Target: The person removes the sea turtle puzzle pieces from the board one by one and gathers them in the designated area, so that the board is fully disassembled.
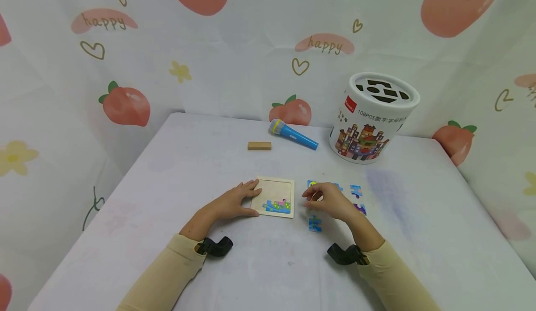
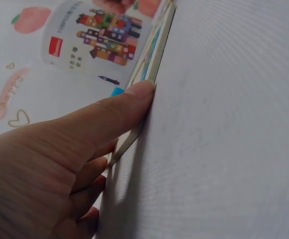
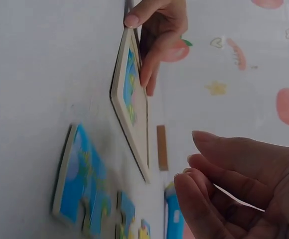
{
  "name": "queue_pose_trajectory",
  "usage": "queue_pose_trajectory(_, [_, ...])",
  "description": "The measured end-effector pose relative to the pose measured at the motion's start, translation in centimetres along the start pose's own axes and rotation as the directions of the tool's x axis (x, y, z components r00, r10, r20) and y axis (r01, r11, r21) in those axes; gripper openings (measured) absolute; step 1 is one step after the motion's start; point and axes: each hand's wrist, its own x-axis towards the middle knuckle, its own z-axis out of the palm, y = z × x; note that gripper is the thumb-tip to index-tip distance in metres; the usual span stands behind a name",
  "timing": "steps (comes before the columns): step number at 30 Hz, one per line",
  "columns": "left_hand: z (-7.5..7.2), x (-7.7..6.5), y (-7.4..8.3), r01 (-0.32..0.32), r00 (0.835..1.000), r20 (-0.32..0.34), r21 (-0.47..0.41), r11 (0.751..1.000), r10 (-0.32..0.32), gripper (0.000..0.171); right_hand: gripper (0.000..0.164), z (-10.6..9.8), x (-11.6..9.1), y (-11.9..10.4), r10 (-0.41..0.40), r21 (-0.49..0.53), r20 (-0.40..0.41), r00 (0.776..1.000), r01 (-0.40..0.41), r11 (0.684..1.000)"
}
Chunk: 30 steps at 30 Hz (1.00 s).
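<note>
A square wooden puzzle tray (image 1: 268,188) lies flat on the table, with joined blue, green and pink puzzle pieces (image 1: 278,206) in its near right part. My left hand (image 1: 234,202) grips the tray's near left corner, thumb on the near edge and fingers along the left side; the thumb (image 2: 134,97) shows up close at the rim. Right of the tray, my right hand (image 1: 331,201) hovers with loosely bent fingers and nothing between them, as the right wrist view shows. Loose pieces surround it: one blue piece (image 1: 315,223) nearest me, others partly hidden behind the hand.
Beyond the tray lies a small wooden block (image 1: 259,146). A blue toy microphone (image 1: 295,135) rests near the table's back edge. Right of it stands a large white bucket (image 1: 364,129) with a shape-sorter lid. A patterned cloth backdrop rises behind the table.
</note>
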Motion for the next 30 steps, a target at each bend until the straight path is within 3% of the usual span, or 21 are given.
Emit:
queue_pose_trajectory(16, [0.0,0.1,-0.2,-0.021,1.000,0.008,-0.007,1.000,0.021,0.072,0.023,3.3,4.5,-1.9,0.027,0.085,0.154,0.988,-0.041,0.996])
queue_pose_trajectory(30, [0.0,0.1,-0.4,-0.032,0.999,0.001,-0.014,0.999,0.032,0.071,0.020,5.1,5.0,-2.7,0.059,0.047,0.157,0.986,-0.068,0.997])
